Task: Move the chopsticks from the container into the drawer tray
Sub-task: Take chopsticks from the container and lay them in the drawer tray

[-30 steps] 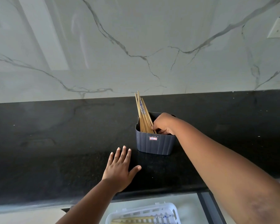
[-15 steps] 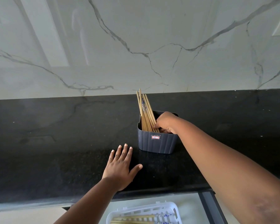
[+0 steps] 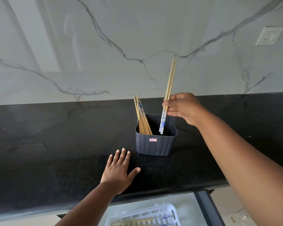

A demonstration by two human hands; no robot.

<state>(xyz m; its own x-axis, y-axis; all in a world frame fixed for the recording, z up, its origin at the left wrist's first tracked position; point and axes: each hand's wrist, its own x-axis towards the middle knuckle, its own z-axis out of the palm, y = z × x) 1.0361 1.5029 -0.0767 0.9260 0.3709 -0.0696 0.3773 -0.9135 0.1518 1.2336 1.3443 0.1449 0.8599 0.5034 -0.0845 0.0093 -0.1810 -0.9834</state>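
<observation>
A dark grey ribbed container (image 3: 155, 144) stands on the black countertop (image 3: 39, 144). Several bamboo chopsticks (image 3: 141, 118) lean in its left side. My right hand (image 3: 183, 108) is above the container's right rim, shut on a pair of chopsticks (image 3: 169, 85) with blue-and-white patterned ends; the pair points up, and its lower ends hang just inside the container's mouth. My left hand (image 3: 119, 172) lies flat on the countertop, fingers spread, in front of and left of the container. A white slotted drawer tray (image 3: 168, 211) at the bottom edge holds some chopsticks (image 3: 134, 221).
A marble-patterned wall (image 3: 137, 46) rises behind the countertop, with a white wall socket (image 3: 269, 35) at the upper right. The open drawer (image 3: 203, 207) sits below the counter's front edge, with a dark frame on its right side.
My right hand has come up out of the container holding a pair of chopsticks, lifting them up and to the right. My left hand has stayed flat on the counter.
</observation>
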